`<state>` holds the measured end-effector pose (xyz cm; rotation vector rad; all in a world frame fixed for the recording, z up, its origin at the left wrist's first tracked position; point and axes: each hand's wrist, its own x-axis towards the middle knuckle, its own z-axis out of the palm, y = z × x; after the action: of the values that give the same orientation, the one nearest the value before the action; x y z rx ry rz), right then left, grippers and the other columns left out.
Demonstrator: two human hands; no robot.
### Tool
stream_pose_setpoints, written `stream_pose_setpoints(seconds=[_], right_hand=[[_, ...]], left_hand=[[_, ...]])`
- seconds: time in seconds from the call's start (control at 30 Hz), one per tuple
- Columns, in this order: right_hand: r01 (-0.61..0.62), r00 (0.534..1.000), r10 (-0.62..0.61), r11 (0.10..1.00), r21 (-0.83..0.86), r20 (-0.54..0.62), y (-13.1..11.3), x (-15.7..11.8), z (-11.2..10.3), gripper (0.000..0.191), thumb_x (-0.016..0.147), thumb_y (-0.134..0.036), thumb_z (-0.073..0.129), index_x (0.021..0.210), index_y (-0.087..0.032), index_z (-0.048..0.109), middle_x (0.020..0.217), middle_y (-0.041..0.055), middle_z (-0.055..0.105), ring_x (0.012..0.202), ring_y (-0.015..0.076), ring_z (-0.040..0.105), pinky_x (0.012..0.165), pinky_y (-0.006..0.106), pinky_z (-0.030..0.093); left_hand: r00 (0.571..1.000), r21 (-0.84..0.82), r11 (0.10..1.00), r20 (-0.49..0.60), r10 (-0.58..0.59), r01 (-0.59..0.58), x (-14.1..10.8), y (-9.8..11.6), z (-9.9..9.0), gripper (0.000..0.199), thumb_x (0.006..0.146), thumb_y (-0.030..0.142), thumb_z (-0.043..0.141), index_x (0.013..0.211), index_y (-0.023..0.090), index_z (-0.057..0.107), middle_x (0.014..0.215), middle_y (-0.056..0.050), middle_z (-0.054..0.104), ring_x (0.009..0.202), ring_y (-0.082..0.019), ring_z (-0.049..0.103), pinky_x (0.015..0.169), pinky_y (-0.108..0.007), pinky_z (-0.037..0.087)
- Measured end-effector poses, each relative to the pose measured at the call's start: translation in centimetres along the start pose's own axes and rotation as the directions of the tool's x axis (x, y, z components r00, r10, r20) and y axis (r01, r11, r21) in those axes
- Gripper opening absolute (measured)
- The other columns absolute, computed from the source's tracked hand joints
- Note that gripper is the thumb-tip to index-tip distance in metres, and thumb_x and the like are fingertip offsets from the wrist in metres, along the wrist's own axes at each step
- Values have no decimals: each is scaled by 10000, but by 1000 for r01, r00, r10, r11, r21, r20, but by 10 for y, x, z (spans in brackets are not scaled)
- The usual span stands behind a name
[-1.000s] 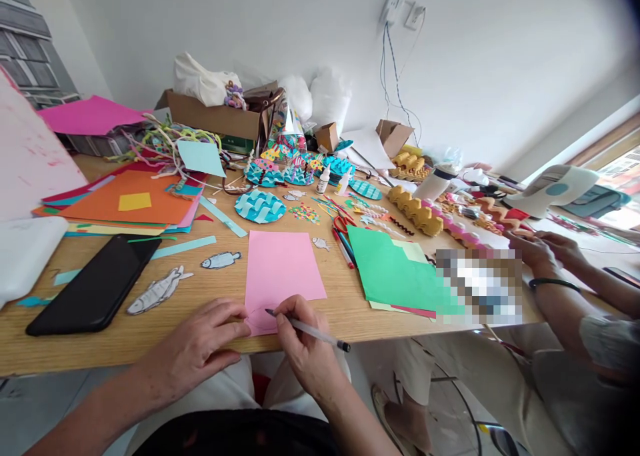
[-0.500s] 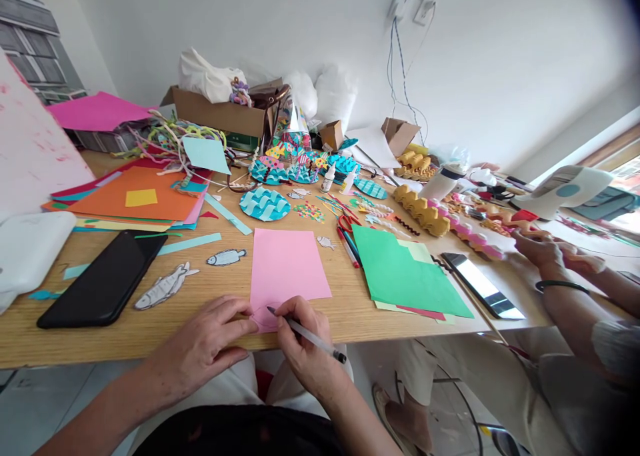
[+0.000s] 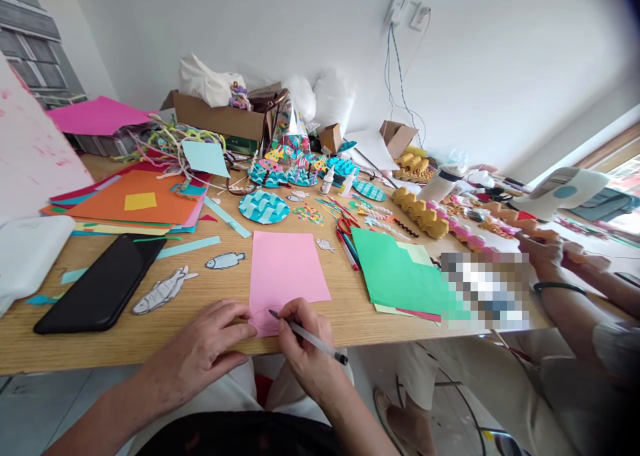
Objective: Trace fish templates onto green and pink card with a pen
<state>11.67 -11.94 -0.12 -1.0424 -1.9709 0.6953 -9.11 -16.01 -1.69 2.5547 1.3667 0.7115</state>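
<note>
A pink sheet of paper (image 3: 290,266) lies at the table's front edge, with a curved pen outline on its lower left part. My right hand (image 3: 306,343) grips a pen (image 3: 317,341) with a clear barrel and dark cap end, its tip on the paper. Flat and with fingers apart, my left hand (image 3: 207,343) rests at the sheet's lower left corner, fingertips on the paper. Left of the sheet are a blue paper fish (image 3: 225,261) and a larger grey paper fish (image 3: 163,293). A small paper fish (image 3: 325,245) is just right of it.
A black phone (image 3: 103,283) lies at left, below stacked coloured paper (image 3: 110,199). Green paper (image 3: 400,276), markers (image 3: 349,249) and red-handled scissors (image 3: 347,224) are at right. Glue bottles (image 3: 327,181) stand farther back. Another person's hands (image 3: 545,253) work at the far right.
The pen tip has shifted very slightly along the outline on the pink paper. My left hand keeps its place, and the view has tilted a little.
</note>
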Motion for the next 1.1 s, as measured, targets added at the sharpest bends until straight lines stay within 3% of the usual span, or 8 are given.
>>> stream_pose_setpoints(seconds=[1.1], right_hand=[[80,997,-80,996,-39,6,5,1,9,88,810,-146,456,796,-204,520,622,-18,586,537,118,528,530,210,371]], left_hand=[[1000,-12,1000,-27,5,-6,1,2,-1,346,836,107,589,1137,278,610,1183,-35,562,1104,-209,521,936,-307,465]])
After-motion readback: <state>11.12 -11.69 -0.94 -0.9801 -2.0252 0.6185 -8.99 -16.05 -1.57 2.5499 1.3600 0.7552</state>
